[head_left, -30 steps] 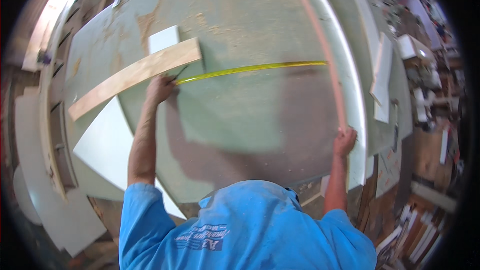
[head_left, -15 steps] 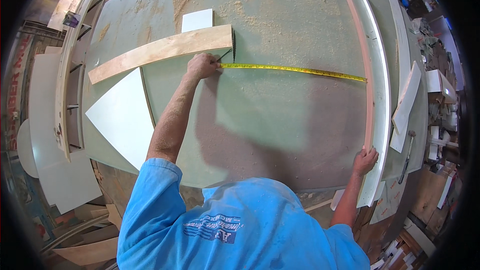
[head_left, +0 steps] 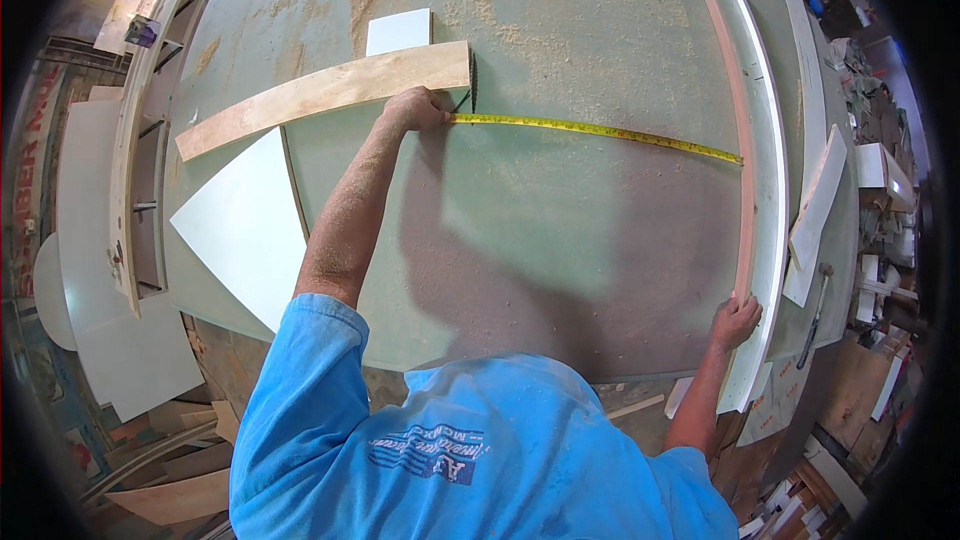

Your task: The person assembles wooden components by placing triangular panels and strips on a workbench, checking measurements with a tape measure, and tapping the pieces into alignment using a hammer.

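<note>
My left hand (head_left: 418, 110) is closed on a yellow tape measure (head_left: 590, 130), beside the right end of a curved wooden board (head_left: 330, 90). A thin dark stick (head_left: 463, 100) shows by its fingers; its kind is unclear. The tape blade stretches right across the green table to a long reddish-brown wooden strip (head_left: 745, 210), touching or nearly touching it. My right hand (head_left: 737, 322) grips the near end of that strip with curled fingers. Just right of the strip lies a long white strip (head_left: 775, 180), running the same way.
Near the left forearm lies a white pointed panel (head_left: 245, 225). A small white piece (head_left: 400, 32) sits behind the curved board. White offcuts (head_left: 818, 200) and a hammer (head_left: 817, 305) rest at the right. Sawdust (head_left: 520, 35) is scattered on the table (head_left: 570, 260).
My left hand, with the tape, has shifted slightly away and to the right, close to the board's end. Less of the thin dark stick shows. My right hand stays on the strip.
</note>
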The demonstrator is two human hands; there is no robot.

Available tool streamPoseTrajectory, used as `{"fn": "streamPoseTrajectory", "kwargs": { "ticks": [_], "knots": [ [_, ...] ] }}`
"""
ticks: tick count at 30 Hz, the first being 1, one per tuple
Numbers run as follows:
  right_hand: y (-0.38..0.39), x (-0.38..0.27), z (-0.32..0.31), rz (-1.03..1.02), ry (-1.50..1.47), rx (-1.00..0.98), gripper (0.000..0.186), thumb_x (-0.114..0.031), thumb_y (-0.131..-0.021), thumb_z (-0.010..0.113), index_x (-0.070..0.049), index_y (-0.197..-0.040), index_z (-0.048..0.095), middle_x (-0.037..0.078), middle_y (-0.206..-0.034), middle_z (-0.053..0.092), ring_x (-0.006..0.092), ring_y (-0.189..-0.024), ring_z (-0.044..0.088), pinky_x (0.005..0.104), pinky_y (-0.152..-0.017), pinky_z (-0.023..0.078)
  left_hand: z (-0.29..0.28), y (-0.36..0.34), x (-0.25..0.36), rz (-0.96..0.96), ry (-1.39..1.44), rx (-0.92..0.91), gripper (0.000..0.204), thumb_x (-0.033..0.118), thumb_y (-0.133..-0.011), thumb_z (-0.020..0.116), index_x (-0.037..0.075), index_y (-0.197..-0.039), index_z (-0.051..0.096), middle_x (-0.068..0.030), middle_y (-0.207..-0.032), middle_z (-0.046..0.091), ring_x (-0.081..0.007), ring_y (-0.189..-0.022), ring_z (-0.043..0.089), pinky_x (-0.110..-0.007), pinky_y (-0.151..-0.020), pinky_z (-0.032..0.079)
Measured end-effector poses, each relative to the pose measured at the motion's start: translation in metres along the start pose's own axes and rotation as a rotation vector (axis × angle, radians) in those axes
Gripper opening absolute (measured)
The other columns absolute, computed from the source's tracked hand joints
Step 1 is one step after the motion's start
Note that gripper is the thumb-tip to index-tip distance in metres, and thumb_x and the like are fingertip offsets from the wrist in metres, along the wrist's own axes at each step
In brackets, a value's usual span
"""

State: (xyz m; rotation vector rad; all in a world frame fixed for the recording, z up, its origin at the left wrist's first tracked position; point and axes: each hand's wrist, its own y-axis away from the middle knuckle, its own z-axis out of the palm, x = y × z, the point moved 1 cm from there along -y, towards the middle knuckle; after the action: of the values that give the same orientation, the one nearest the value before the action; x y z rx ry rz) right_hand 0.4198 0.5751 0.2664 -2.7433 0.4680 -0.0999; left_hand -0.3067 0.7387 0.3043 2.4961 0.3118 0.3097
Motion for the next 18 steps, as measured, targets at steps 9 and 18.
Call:
{"fn": "streamPoseTrajectory", "kwargs": {
  "ticks": [9, 18],
  "knots": [
    [-0.003, 0.003, 0.000, 0.028, 0.009, -0.033, 0.039, -0.027, -0.093, 0.074, -0.002, -0.119, 0.060, 0.016, -0.108, 0.059, 0.0363, -0.107, 0.060, 0.0492, -0.091, 0.051, 0.005, -0.010, 0.000, 0.016, 0.029, 0.024, 0.036, 0.045, -0.088, 0.076, 0.019, -0.114, 0.079, -0.0073, -0.110, 0.076, -0.0216, -0.103, 0.071, -0.039, -0.092, 0.055],
    [-0.003, 0.004, 0.005, 0.033, -0.001, -0.002, 0.039, -0.025, -0.091, 0.076, -0.001, -0.118, 0.060, 0.017, -0.108, 0.060, 0.0374, -0.106, 0.061, 0.0501, -0.091, 0.050, 0.007, -0.017, -0.002, -0.020, -0.012, -0.040, 0.041, 0.049, -0.089, 0.071, 0.026, -0.123, 0.076, -0.0028, -0.127, 0.072, -0.0243, -0.120, 0.066, -0.041, -0.100, 0.052]
  ]
}}
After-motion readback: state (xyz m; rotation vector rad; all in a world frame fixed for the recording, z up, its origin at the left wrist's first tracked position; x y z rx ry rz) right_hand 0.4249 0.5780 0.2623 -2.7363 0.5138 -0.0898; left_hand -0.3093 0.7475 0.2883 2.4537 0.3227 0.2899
